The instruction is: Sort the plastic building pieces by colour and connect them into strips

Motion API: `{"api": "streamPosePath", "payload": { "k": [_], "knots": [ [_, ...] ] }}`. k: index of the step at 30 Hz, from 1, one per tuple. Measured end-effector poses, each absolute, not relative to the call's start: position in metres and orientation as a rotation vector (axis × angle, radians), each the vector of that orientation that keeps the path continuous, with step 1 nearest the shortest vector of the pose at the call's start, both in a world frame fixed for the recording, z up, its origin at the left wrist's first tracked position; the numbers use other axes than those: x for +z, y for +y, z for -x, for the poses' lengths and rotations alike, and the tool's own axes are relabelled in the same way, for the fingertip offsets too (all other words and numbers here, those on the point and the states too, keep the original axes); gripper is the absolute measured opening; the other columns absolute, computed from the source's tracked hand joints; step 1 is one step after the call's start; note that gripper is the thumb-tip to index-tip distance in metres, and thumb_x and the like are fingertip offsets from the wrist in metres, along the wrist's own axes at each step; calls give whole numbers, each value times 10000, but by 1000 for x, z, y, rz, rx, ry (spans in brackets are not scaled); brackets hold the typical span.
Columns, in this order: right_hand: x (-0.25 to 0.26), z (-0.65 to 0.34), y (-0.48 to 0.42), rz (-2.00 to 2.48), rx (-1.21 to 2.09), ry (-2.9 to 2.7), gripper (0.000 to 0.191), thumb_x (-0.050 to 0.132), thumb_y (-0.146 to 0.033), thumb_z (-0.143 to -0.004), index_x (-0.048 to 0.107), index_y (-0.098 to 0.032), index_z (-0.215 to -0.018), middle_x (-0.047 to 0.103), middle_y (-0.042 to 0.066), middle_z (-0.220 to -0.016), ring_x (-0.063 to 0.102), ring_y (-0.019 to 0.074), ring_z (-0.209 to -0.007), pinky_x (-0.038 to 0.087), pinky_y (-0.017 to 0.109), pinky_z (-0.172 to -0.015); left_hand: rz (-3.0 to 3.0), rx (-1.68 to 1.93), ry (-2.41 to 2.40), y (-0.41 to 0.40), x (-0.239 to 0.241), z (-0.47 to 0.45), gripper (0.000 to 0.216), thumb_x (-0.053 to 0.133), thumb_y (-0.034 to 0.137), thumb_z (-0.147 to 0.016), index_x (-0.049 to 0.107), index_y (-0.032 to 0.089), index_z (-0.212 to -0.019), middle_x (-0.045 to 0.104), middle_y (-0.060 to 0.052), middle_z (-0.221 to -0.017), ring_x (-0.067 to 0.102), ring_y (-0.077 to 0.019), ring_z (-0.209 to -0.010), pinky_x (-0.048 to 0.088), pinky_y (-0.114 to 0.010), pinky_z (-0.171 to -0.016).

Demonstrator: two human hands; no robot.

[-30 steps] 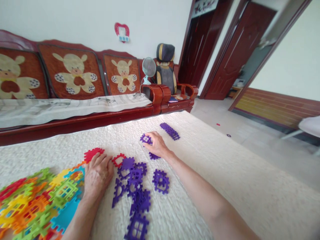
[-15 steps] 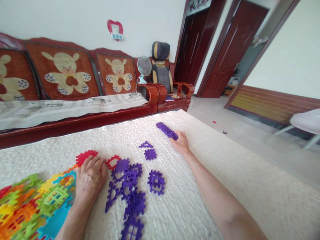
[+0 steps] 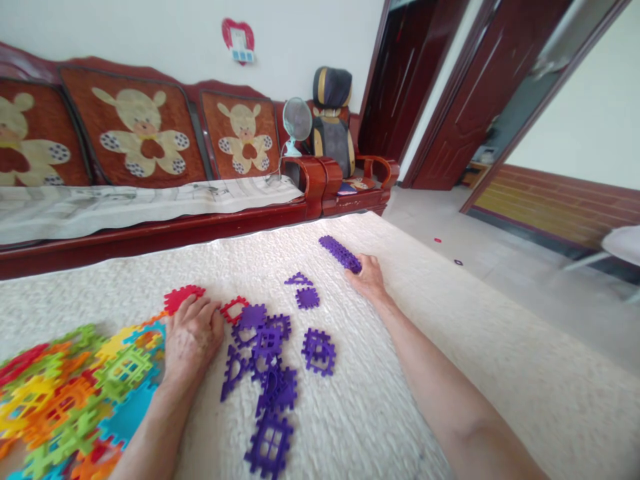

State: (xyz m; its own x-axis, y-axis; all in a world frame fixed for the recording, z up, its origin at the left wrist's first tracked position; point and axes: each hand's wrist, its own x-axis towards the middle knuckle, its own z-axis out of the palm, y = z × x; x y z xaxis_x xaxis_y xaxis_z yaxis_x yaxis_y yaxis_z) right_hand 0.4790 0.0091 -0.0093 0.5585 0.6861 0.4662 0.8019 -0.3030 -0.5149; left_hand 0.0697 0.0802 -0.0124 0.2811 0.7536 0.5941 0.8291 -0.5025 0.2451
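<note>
My right hand (image 3: 367,277) grips the near end of a row of purple plastic interlocking tiles (image 3: 336,249), lying on the pale table cover, with fingers and thumb around it. My left hand (image 3: 195,333) lies on the cover, palm down, fingers slightly bent and touching or just beside a red tile (image 3: 183,298). Right of it sits a red frame tile (image 3: 235,309). Between my hands is a loose heap of purple tiles (image 3: 269,340). Apart from it are an overlapping purple pair (image 3: 319,351), a purple square tile (image 3: 307,298) and a purple triangle tile (image 3: 299,279).
A mixed heap of green, yellow, orange, blue and red tiles (image 3: 70,407) covers the table's left side. Beyond the table (image 3: 400,233) stand a wooden sofa (image 3: 200,230), a small fan (image 3: 297,120) and an armchair (image 3: 367,193). Two small pieces lie on the floor.
The camera view has shifted, so the scene sits a little farther right and higher. Both hands keep their places relative to the tiles; the right still grips the purple row.
</note>
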Motion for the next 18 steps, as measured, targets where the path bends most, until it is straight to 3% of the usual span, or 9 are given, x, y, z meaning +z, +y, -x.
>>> {"api": "streamPosePath", "payload": {
  "k": [4,11,18],
  "knots": [
    [6,-468,9,1830,-303,-1308,426,607,-319,-766,624,-173,-1166,589,148,-1205,558,302,-1178,439,477,-1068,2444,-1033,-1542,77,-7,-73,293,438,237,-912,723,191,-964,727,-124,-1146,560,-325,-1255,420,-526,-1056],
    [31,-398,8,1376,8,-1879,212,558,-220,-834,689,-232,-1001,702,71,-1023,656,229,-995,507,406,-945,2434,-1005,-1586,74,-2,-76,324,419,227,-921,738,182,-956,728,-114,-1125,562,-326,-1247,416,-515,-1057],
    [41,-349,-9,1195,326,-2342,421,709,-214,-722,689,-251,-1140,694,77,-1208,573,276,-1221,366,510,-1090,2442,-1028,-1613,75,-2,-77,325,420,216,-910,740,184,-953,728,-104,-1108,554,-312,-1255,409,-487,-1076]
  ]
}}
